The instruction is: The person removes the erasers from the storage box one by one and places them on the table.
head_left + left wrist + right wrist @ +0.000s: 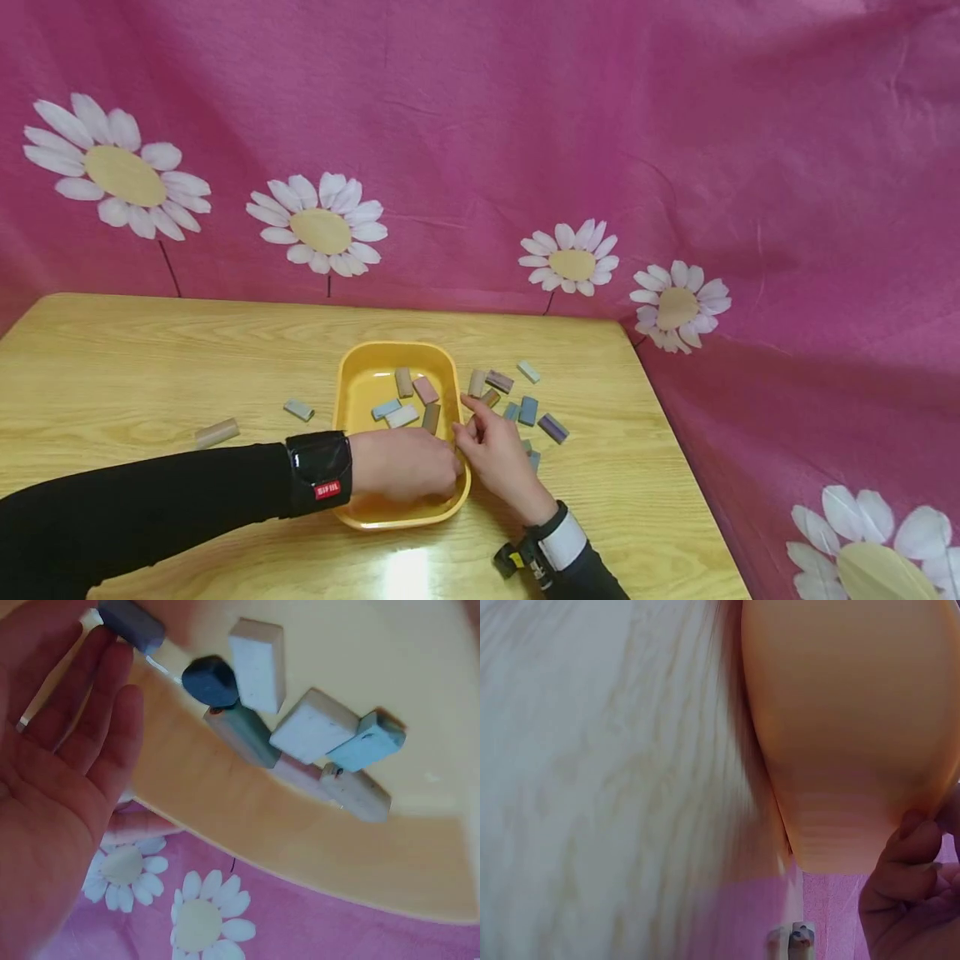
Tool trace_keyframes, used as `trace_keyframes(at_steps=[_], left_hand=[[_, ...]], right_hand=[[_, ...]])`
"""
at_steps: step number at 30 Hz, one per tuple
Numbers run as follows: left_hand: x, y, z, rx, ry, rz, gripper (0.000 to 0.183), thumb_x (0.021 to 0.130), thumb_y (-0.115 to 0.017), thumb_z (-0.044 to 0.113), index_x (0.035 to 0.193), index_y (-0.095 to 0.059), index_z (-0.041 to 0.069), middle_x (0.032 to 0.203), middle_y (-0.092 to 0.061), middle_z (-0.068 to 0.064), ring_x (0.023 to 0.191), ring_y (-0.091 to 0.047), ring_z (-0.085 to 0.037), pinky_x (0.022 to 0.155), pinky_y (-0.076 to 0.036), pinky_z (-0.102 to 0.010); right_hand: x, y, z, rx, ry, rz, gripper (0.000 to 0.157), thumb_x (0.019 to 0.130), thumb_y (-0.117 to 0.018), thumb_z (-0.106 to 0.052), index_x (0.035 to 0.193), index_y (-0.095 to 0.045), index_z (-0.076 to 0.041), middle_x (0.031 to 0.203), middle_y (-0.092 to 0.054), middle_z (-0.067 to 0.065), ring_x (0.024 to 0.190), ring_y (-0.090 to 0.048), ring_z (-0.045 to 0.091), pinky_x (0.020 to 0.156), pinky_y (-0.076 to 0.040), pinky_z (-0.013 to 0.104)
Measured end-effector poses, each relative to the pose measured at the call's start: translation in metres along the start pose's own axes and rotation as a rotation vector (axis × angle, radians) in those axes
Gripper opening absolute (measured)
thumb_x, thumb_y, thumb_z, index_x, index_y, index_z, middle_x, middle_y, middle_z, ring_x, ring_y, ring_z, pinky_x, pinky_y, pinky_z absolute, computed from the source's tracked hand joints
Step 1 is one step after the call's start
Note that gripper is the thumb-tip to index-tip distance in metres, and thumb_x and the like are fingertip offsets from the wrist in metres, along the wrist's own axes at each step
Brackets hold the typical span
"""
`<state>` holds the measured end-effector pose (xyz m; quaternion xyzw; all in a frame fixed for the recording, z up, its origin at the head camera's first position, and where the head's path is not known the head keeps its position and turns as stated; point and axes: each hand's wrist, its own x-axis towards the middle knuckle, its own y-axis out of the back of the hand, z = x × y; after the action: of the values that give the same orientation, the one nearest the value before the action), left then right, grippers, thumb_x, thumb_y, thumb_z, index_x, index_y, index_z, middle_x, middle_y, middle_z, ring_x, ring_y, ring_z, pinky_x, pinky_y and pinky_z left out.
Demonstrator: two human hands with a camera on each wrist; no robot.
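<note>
A yellow tray [349,375] holds several short chalk pastel sticks in muted colours, among them a pink stick [425,390], a white stick [402,416] and a light blue stick [367,742]. My left hand [408,462] reaches down into the near part of this tray. In the left wrist view its visible fingers are loosely extended, and a dark grey-blue stick [131,624] lies at their tips; the thumb's contact is hidden. At the tray's right rim, my right hand [495,454] pinches the edge with bent fingers. Only part of that hand shows in the right wrist view.
Right of the tray several more sticks lie on the wooden table [600,500], including a purple stick [553,428] and a blue stick [528,411]. To the left are a beige stick [217,433] and a grey-green stick [299,409]. Behind hangs a pink flowered cloth [450,167].
</note>
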<state>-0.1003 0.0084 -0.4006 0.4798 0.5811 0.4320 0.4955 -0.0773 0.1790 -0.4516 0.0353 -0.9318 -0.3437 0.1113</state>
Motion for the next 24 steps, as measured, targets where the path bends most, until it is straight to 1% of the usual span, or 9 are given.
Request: trace_keyframes(at_steps=[3, 6, 10, 13, 16, 19, 20, 22, 24], left_hand=[[-0.005, -0.007, 0.000, 0.120, -0.006, 0.045, 0.013, 0.085, -0.057, 0.021, 0.079, -0.062, 0.031, 0.084, -0.052, 0.014, 0.073, -0.046, -0.002, 0.061, -0.040, -0.019], [-0.011, -0.009, -0.001, 0.158, 0.013, 0.055, 0.012, 0.086, -0.056, 0.022, 0.085, -0.064, 0.031, 0.088, -0.055, 0.012, 0.077, -0.049, -0.004, 0.064, -0.041, -0.020], [-0.022, 0.000, -0.008, 0.090, 0.088, 0.044, 0.007, 0.083, -0.060, 0.022, 0.087, -0.063, 0.027, 0.090, -0.055, 0.010, 0.078, -0.050, -0.007, 0.061, -0.042, -0.023], [-0.036, 0.012, -0.019, 0.002, 0.178, 0.050, 0.011, 0.079, -0.066, 0.018, 0.087, -0.062, 0.023, 0.089, -0.051, 0.009, 0.076, -0.049, -0.007, 0.058, -0.043, -0.023], [-0.059, 0.022, -0.035, -0.075, 0.299, 0.047, 0.017, 0.073, -0.069, 0.013, 0.087, -0.061, 0.020, 0.087, -0.047, 0.007, 0.075, -0.047, -0.009, 0.060, -0.043, -0.024], [-0.091, 0.022, -0.056, -0.128, 0.456, 0.040, 0.020, 0.068, -0.070, 0.010, 0.083, -0.059, 0.018, 0.084, -0.045, 0.005, 0.073, -0.046, -0.013, 0.059, -0.043, -0.028], [-0.102, 0.020, -0.063, -0.144, 0.511, 0.031, 0.023, 0.066, -0.073, 0.013, 0.082, -0.057, 0.017, 0.083, -0.044, 0.004, 0.073, -0.046, -0.014, 0.059, -0.043, -0.030], [-0.126, 0.011, -0.078, -0.175, 0.602, 0.036, 0.025, 0.063, -0.074, 0.012, 0.078, -0.054, 0.016, 0.079, -0.043, 0.003, 0.069, -0.045, -0.015, 0.056, -0.042, -0.032], [-0.150, -0.002, -0.088, -0.221, 0.684, 0.048, 0.022, 0.067, -0.071, 0.008, 0.076, -0.053, 0.016, 0.078, -0.043, 0.002, 0.067, -0.044, -0.015, 0.056, -0.040, -0.031]], right_hand=[[0.001, -0.002, -0.002, 0.005, 0.003, -0.004, 0.044, 0.089, -0.057, -0.024, 0.129, -0.051, -0.006, 0.064, -0.047, -0.006, 0.053, -0.043, 0.008, 0.049, -0.034, 0.022], [0.001, -0.003, -0.003, 0.011, 0.006, -0.007, 0.044, 0.089, -0.056, -0.025, 0.129, -0.051, -0.006, 0.065, -0.047, -0.006, 0.053, -0.043, 0.007, 0.048, -0.034, 0.022], [0.001, -0.004, -0.003, 0.005, 0.021, 0.011, 0.044, 0.089, -0.057, -0.024, 0.128, -0.052, -0.006, 0.064, -0.048, -0.007, 0.053, -0.043, 0.007, 0.048, -0.034, 0.022], [0.002, -0.005, -0.002, 0.002, 0.028, 0.027, 0.043, 0.088, -0.057, -0.023, 0.128, -0.053, -0.006, 0.064, -0.049, -0.007, 0.052, -0.044, 0.006, 0.047, -0.035, 0.022], [0.002, -0.006, -0.002, -0.001, 0.028, 0.033, 0.043, 0.088, -0.057, -0.023, 0.127, -0.053, -0.005, 0.064, -0.049, -0.007, 0.052, -0.044, 0.007, 0.047, -0.035, 0.022], [0.002, -0.007, -0.001, 0.000, 0.022, 0.038, 0.043, 0.088, -0.057, -0.022, 0.127, -0.053, -0.005, 0.064, -0.050, -0.007, 0.052, -0.044, 0.007, 0.047, -0.035, 0.022], [0.002, -0.008, -0.001, 0.002, 0.018, 0.037, 0.043, 0.088, -0.058, -0.022, 0.127, -0.053, -0.005, 0.064, -0.050, -0.007, 0.052, -0.044, 0.007, 0.047, -0.035, 0.022], [0.002, -0.008, -0.001, 0.008, 0.013, 0.037, 0.043, 0.087, -0.058, -0.021, 0.127, -0.053, -0.005, 0.064, -0.049, -0.006, 0.052, -0.044, 0.008, 0.047, -0.034, 0.022], [0.002, -0.008, -0.001, 0.011, 0.006, 0.033, 0.043, 0.087, -0.058, -0.021, 0.128, -0.053, -0.006, 0.064, -0.049, -0.006, 0.052, -0.043, 0.008, 0.047, -0.033, 0.022]])
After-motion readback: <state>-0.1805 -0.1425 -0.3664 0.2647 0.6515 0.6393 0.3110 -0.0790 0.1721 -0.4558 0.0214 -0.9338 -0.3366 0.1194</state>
